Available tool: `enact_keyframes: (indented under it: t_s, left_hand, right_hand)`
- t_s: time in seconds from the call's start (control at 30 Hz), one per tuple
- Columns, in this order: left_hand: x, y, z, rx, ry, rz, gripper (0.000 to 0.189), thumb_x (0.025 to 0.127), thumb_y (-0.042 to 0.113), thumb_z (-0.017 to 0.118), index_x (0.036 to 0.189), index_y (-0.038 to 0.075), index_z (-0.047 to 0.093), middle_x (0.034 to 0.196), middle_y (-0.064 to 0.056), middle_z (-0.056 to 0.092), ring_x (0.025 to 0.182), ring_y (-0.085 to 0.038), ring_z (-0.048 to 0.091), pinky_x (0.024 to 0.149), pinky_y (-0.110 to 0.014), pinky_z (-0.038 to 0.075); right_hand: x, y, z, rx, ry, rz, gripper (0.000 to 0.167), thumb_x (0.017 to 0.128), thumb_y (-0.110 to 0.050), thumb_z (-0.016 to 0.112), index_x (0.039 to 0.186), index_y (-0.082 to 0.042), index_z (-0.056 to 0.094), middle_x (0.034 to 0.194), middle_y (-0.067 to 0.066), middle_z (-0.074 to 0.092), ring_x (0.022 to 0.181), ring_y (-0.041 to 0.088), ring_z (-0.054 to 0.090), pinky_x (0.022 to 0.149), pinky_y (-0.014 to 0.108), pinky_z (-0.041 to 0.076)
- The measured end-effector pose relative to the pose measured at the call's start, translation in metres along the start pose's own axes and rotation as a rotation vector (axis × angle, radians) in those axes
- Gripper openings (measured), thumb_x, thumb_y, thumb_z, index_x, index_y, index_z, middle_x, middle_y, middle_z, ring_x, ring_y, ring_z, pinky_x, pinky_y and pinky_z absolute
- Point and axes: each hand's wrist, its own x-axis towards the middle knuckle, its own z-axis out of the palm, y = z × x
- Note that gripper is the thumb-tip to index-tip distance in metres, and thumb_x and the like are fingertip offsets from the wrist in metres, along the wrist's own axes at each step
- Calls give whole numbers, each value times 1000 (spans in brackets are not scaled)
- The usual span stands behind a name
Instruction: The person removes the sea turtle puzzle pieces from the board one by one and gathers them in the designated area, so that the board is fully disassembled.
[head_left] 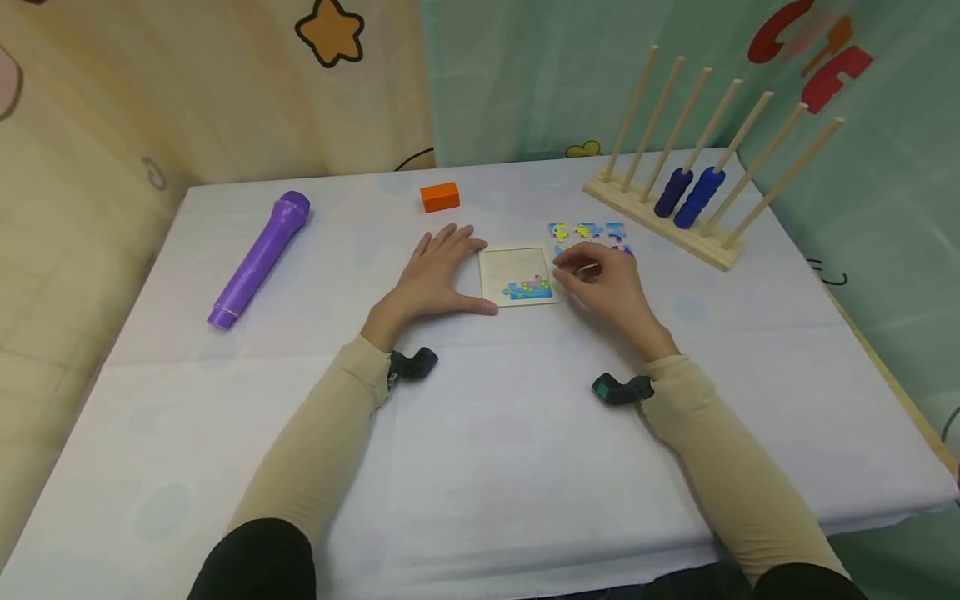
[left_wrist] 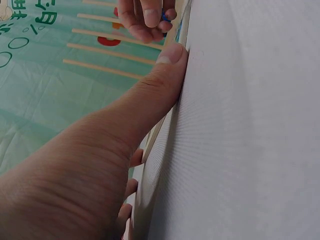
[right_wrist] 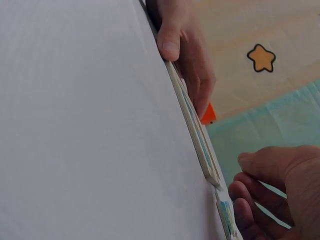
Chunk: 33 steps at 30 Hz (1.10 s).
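A small square wooden puzzle tray (head_left: 510,261) lies on the table, with joined pieces (head_left: 529,288) along its lower right inside. My left hand (head_left: 435,275) steadies it from the left, fingers spread; the thumb touches the near edge, as the left wrist view also shows. My right hand (head_left: 603,279) hovers by the tray's right edge, over the loose puzzle pieces (head_left: 582,231), some of which it covers. In the right wrist view, the right thumb and fingers (right_wrist: 265,165) are loosely bent, and no piece shows between them.
Behind the tray lies an orange block (head_left: 440,197). A purple microphone-shaped toy (head_left: 260,258) rests at the left. At the back right stands a wooden peg rack (head_left: 660,221) with dark blue and blue beads on two pegs. Printed curtains hang behind the white-covered table (head_left: 480,467).
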Motion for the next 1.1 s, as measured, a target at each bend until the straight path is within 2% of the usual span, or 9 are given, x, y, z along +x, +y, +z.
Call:
enact_keyframes:
  t_s: [0.13,0.3,0.53,0.73,1.1]
  left_hand:
    - [-1,0,0,3,5,1,106,75,75,81,160,26,42,177,-4,19,166,-27,5,133,-53,-5]
    - [-1,0,-1,2,7,5,106,75,75,81,160,25,42,177,-4,20,165,-28,5,133,-53,-5]
    - [-1,-1,-1,1,11,12,106,75,75,81,160,25,42,177,-4,20,165,-28,6,133,-53,-4]
    - [-2,-1,-1,-8,16,16,106,75,75,81,159,25,42,177,-4,21,165,-28,6,133,-53,-5]
    - [-2,-1,-1,-17,21,15,106,75,75,82,159,25,42,176,-4,21,165,-27,6,134,-52,-5]
  right_hand:
    - [-1,-3,10,71,-80,-55,21,96,-17,79,115,-8,77,107,8,76,93,18,67,82,19,55]
    - [-2,-5,19,109,-127,-131,25,93,-13,81,117,-8,76,105,8,77,89,19,68,79,24,56]
    - [-3,-9,28,18,-143,-198,29,91,-18,84,117,-9,75,103,6,74,82,20,59,71,28,47]
    - [-3,-12,32,-51,-147,-246,28,93,-16,83,118,-8,74,100,7,68,85,21,56,73,29,43]
    - [2,-15,32,-20,-244,-189,31,94,-11,80,123,-7,70,109,10,66,95,24,54,84,36,44]
